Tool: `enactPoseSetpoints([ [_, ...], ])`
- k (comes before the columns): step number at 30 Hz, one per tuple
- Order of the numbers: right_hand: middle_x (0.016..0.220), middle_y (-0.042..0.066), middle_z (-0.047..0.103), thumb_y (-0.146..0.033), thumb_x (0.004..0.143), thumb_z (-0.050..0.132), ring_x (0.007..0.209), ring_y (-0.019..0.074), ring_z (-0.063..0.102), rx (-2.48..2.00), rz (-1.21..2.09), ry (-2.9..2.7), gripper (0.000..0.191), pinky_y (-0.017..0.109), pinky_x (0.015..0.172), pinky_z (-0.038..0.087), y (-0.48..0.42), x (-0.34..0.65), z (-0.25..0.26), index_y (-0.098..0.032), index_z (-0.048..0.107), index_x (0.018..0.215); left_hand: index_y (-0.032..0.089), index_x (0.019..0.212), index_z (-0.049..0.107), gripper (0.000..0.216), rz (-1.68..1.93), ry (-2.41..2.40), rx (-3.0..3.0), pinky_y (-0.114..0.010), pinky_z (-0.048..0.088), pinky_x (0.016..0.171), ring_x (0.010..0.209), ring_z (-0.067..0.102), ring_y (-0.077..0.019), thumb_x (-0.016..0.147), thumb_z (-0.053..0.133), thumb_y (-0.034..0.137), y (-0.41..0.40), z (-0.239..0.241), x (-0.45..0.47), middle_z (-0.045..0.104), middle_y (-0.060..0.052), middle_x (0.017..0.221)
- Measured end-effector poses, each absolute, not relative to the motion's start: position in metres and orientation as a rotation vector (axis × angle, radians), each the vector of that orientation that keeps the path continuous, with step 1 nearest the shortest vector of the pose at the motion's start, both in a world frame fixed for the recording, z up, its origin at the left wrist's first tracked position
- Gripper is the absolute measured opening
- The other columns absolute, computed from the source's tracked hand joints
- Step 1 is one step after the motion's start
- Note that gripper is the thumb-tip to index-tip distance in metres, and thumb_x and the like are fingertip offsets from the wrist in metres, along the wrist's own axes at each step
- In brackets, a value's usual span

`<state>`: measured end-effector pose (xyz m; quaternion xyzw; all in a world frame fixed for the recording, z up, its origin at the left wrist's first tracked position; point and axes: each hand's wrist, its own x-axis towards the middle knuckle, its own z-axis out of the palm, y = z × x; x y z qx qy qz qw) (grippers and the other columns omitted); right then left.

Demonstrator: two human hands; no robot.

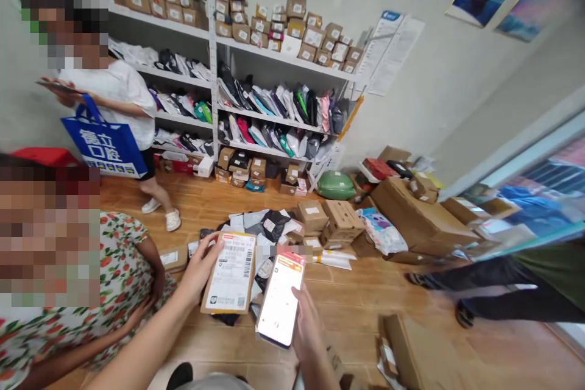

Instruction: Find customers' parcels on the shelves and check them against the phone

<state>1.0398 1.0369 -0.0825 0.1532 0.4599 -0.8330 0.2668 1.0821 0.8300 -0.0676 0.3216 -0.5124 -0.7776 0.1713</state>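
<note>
While my left hand clamps a flat labelled parcel by its left edge, my right hand grips a phone just beside it, screen up, both over the wooden floor. Person in floral dress sits close left. Beyond, a parcel pile crowds the floor, someone's legs cross right; farther, person with blue bag, then shelves.

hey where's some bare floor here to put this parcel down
Bare floor lies right of the phone in the right hand, between the parcel pile and the open box. Another bare strip runs between the shelves and the pile. It's crowded at the pile beyond the parcel in the left hand, and by the big boxes.
</note>
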Motion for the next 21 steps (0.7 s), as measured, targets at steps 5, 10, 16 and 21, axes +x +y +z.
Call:
enactPoseSetpoints([
  [5, 0.087, 0.003, 0.074, -0.036, 0.051, 0.078, 0.085, 0.0266, 0.067, 0.46, -2.223, 1.265, 0.07, 0.034, 0.068, 0.051, 1.058, 1.035, -0.083, -0.02, 0.05, 0.113, 0.023, 0.11, 0.055, 0.066, -2.172, -1.477, 0.902, -0.026, 0.049, 0.064, 0.08, 0.063, -0.0207, 0.057, 0.072, 0.059, 0.847, -0.06, 1.075, 0.069, -0.003, 0.091],
  [10, 0.084, 0.002, 0.074, -0.039, 0.053, 0.077, 0.073, 0.0247, 0.067, 0.468, -2.194, 1.282, 0.07, 0.034, 0.062, 0.05, 1.069, 1.035, -0.087, -0.021, 0.05, 0.115, 0.022, 0.109, 0.054, 0.067, -2.142, -1.478, 0.922, -0.028, 0.05, 0.064, 0.078, 0.064, -0.0224, 0.056, 0.071, 0.06, 0.857, -0.055, 1.069, 0.069, -0.003, 0.086],
  [16, 0.08, 0.002, 0.074, -0.04, 0.054, 0.078, 0.079, 0.0237, 0.067, 0.467, -2.195, 1.253, 0.076, 0.031, 0.065, 0.05, 1.072, 1.034, -0.09, -0.02, 0.046, 0.12, 0.022, 0.109, 0.053, 0.068, -2.121, -1.467, 0.903, -0.027, 0.048, 0.063, 0.076, 0.063, -0.0206, 0.056, 0.072, 0.059, 0.858, -0.055, 1.065, 0.068, -0.003, 0.086],
  [21, 0.079, 0.002, 0.074, -0.038, 0.052, 0.079, 0.08, 0.0266, 0.068, 0.484, -2.182, 1.225, 0.073, 0.035, 0.066, 0.052, 1.067, 1.035, -0.083, -0.02, 0.048, 0.116, 0.021, 0.108, 0.053, 0.068, -2.08, -1.493, 0.889, -0.028, 0.048, 0.063, 0.082, 0.063, -0.0238, 0.055, 0.072, 0.06, 0.853, -0.051, 1.062, 0.068, -0.005, 0.092],
])
